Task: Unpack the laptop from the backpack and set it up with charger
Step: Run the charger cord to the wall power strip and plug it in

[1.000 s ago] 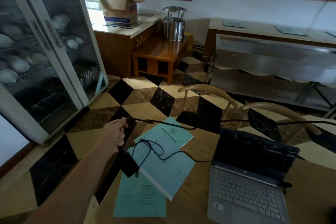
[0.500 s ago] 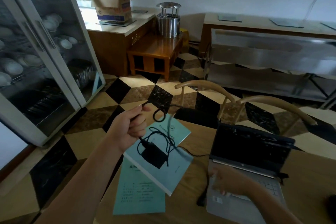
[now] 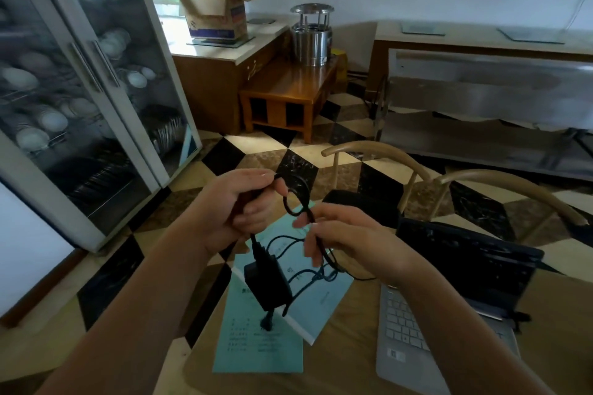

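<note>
Hands (image 3: pixel 239 207) (image 3: pixel 341 239) of ours both grip the charger cable (image 3: pixel 296 199) above green booklets (image 3: pixel 317 295), laptop (image 3: pixel 449 305) open beside on the desk (image 3: pixel 346 372).

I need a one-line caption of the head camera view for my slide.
Both hands, left and right, hold the black charger cable; its adapter hangs above teal booklets, beside the open laptop.

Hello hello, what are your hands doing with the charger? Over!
Left hand and right hand both gripping charger cable. Power brick dangling over blue booklets. Laptop open. Cable tangled, loops hanging.
</note>
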